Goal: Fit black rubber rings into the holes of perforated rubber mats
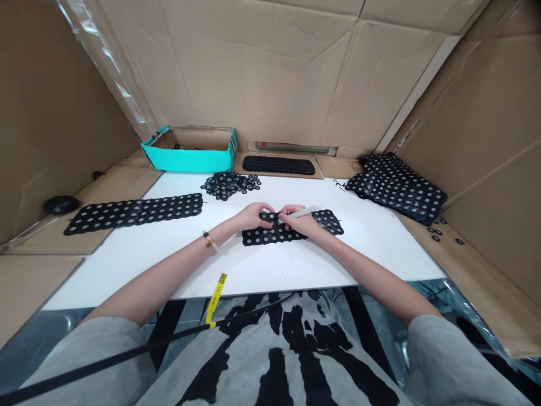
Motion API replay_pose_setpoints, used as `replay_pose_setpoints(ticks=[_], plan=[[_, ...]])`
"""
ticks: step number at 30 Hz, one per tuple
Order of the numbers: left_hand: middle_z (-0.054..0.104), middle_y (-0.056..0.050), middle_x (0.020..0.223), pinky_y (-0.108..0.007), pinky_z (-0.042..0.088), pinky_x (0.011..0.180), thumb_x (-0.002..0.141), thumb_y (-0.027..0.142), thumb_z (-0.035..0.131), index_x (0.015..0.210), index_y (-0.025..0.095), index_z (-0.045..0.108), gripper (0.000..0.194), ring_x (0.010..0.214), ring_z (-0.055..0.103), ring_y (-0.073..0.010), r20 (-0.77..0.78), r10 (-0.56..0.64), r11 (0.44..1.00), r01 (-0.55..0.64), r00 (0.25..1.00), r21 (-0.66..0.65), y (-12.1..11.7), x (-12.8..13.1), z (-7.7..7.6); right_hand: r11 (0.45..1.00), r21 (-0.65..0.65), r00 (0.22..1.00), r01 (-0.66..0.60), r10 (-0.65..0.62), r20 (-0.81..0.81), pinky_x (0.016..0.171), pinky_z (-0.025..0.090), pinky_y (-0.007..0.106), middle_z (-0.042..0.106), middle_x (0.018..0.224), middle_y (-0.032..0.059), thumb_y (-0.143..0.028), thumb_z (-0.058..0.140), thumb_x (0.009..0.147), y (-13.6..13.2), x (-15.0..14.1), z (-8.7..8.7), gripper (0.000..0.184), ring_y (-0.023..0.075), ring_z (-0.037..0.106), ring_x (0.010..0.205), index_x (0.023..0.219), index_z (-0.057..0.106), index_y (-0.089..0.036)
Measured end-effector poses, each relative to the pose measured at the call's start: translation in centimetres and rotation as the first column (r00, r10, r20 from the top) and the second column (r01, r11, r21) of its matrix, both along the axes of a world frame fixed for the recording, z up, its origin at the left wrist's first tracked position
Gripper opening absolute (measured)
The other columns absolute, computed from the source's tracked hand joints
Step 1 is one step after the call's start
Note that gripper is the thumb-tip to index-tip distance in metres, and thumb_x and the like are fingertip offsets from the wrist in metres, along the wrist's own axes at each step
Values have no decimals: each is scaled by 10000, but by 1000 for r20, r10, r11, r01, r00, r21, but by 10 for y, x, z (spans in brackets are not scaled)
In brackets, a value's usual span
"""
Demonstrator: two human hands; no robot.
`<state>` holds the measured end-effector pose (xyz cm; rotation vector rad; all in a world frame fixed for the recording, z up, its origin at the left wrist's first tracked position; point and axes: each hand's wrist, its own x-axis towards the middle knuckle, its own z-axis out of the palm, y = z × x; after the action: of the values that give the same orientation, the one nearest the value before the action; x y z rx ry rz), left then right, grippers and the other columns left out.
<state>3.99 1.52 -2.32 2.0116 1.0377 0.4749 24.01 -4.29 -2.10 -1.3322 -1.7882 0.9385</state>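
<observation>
A black rubber sheet (270, 235) with rows of round white-centred holes lies on the white board (270, 270), directly under both hands. My left hand (254, 216) grips its near part with the fingers on top. My right hand (298, 221) is shut on a slim white tool (305, 212), whose tip meets the sheet beside my left fingers. A beaded bracelet (208, 239) circles my left wrist. A longer perforated black strip (133, 213) lies flat to the left, and a heap of small black rings (230, 185) sits just beyond my hands.
A thick stack of perforated sheets (395, 189) lies at the right. Behind the board are a teal-sided cardboard tray (190, 153) and a black strip (278, 165). Loose rings (435, 231) lie on cardboard at the right. Cardboard walls surround the bench.
</observation>
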Motion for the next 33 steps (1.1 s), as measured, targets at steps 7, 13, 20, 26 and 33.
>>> replay_pose_setpoints(ticks=[7, 13, 20, 26, 33], plan=[[701, -19, 969, -324, 437, 889, 515, 309, 791, 1067, 186, 686, 575, 965, 605, -231, 123, 75, 977, -49, 990, -209, -5, 2, 4, 998, 68, 1000, 5, -7, 30, 592, 391, 250, 569, 533, -32, -340, 521, 826, -4, -5, 1, 211, 132, 517, 537, 666, 548, -204], [710, -13, 957, -312, 432, 885, 510, 343, 799, 1088, 187, 681, 610, 987, 608, -238, 134, 66, 958, -25, 989, -286, -4, 0, 12, 988, 151, 995, 18, -32, 94, 597, 370, 255, 555, 574, -18, -301, 497, 832, -4, -11, 2, 190, 146, 522, 596, 677, 540, -200], [703, -44, 1043, -299, 443, 852, 647, 461, 695, 1099, 176, 658, 536, 972, 606, -229, 4, -95, 992, 95, 995, -78, 0, -3, 13, 997, 72, 987, 10, -21, 158, 600, 387, 255, 539, 495, -36, -306, 518, 826, 2, 6, 6, 202, 130, 514, 516, 667, 564, -189], [724, -45, 901, -321, 435, 796, 747, 458, 589, 856, 179, 698, 318, 836, 625, -229, -108, 7, 976, 17, 994, 217, 3, -2, 1, 977, 195, 996, 84, -90, 22, 770, 438, 276, 666, 741, 25, -348, 578, 785, 11, 18, 9, 214, 163, 602, 767, 652, 599, -182], [728, -46, 1061, -414, 359, 922, 825, 421, 562, 981, 220, 703, 291, 1038, 611, -293, -252, 195, 953, -123, 948, 278, -11, 6, 11, 997, 1, 971, 75, -73, -229, 527, 407, 221, 613, 581, -23, -428, 649, 769, 12, 10, -3, 263, 101, 516, 507, 811, 645, -169]])
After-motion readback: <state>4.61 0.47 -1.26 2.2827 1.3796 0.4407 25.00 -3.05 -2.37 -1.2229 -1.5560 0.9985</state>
